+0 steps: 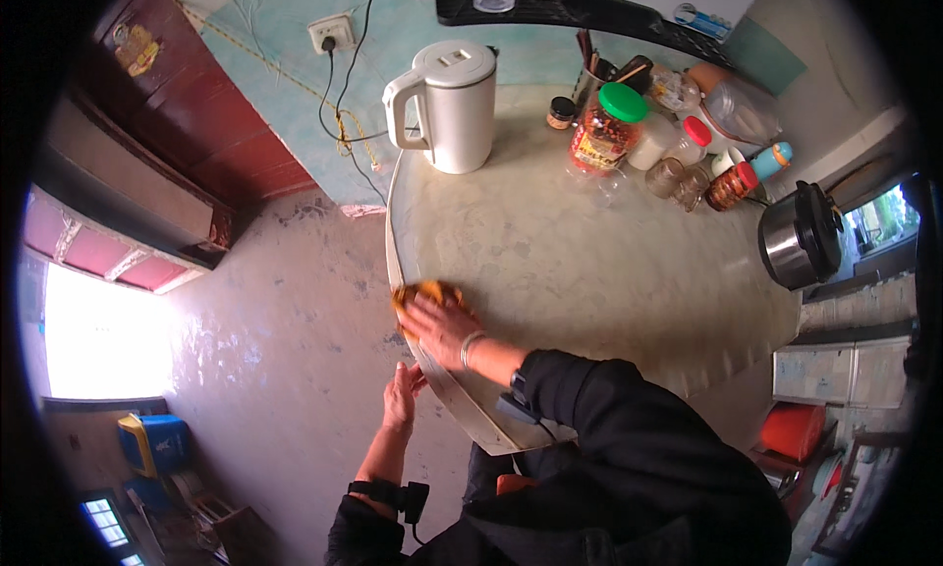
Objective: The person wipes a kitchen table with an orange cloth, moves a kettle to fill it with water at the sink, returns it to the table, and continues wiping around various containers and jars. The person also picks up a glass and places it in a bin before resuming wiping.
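My right hand (440,332) presses an orange cloth (449,292) down on the left edge of the table (530,271). The cloth is bunched beneath my fingers and laps the pale rim; part of it is hidden by the hand. Just below, my left hand (400,398) is held over the floor side, beside the table's rim. Its thumb points up, and its fingers reach towards the edge with nothing seen in them. Whether they touch the rim, I cannot tell. A bracelet circles my right wrist.
A white electric kettle (458,117) stands near the table's back left, below a cord from a wall socket (331,33). Behind, to the right, are a green-lidded jar (605,135), several other jars and glasses (665,178), and a black-lidded electric cooker (796,238). Concrete floor (295,330) lies left.
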`<action>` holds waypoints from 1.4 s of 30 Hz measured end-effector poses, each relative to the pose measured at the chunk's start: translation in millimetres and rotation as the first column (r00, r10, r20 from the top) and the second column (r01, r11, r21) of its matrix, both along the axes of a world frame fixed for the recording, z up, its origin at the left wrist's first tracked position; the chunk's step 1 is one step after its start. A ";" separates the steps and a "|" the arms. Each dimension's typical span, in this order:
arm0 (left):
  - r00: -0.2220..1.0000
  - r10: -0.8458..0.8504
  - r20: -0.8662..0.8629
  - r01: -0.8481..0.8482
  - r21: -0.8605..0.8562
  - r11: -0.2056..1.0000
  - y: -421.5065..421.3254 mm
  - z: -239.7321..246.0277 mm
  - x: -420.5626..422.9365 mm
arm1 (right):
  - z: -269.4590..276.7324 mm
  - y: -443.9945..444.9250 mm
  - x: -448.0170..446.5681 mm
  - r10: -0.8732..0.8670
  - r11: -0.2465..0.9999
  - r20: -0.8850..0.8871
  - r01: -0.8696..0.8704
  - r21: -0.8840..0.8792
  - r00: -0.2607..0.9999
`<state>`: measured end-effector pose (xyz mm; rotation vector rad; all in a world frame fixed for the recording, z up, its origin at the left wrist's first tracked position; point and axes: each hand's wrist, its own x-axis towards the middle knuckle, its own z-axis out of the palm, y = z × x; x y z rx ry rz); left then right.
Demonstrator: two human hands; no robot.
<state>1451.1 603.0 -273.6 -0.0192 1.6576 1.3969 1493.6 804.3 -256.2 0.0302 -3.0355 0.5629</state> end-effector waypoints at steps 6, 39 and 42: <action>0.975 -0.086 -0.203 0.030 -0.266 0.964 18.1 -8.4 -0.3 | 14.8 -20.4 113.8 0.448 0.893 0.191 -0.447 -0.049 0.874; -0.204 -0.529 -0.824 0.300 -0.567 0.767 488.4 76.4 64.2 | 15.2 278.9 340.4 -0.859 0.484 -0.129 0.869 0.104 0.495; -0.317 -0.418 -0.851 0.352 -0.515 0.781 487.7 69.6 63.0 | 19.0 279.5 339.2 -0.860 0.482 -0.157 0.874 0.065 0.486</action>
